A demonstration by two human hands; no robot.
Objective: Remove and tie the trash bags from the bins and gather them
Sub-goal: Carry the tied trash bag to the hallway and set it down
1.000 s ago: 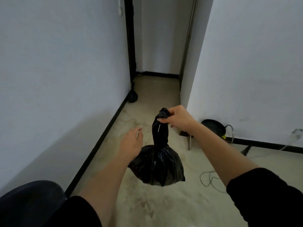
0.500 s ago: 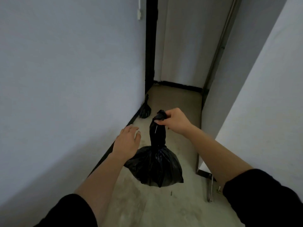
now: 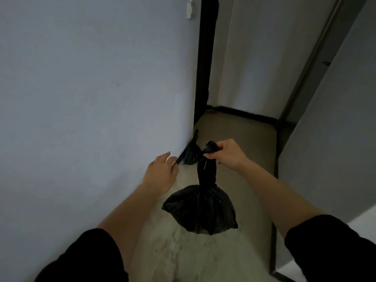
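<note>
The right hand (image 3: pixel 227 154) pinches the tied black plastic trash bag (image 3: pixel 201 210) by its neck; left hand (image 3: pixel 162 174), grip spread. The 2nd black plastic bag (image 3: pixel 191 154) is nearer now: gathering looks close.

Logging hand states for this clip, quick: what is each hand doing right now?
Left hand: open, fingers relaxed, holding nothing.
Right hand: pinching the twisted neck of the black trash bag, which hangs above the floor.

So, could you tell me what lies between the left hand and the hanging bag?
Nothing: the head view shows only bare floor between the left hand and the hanging bag; they are apart.
</note>
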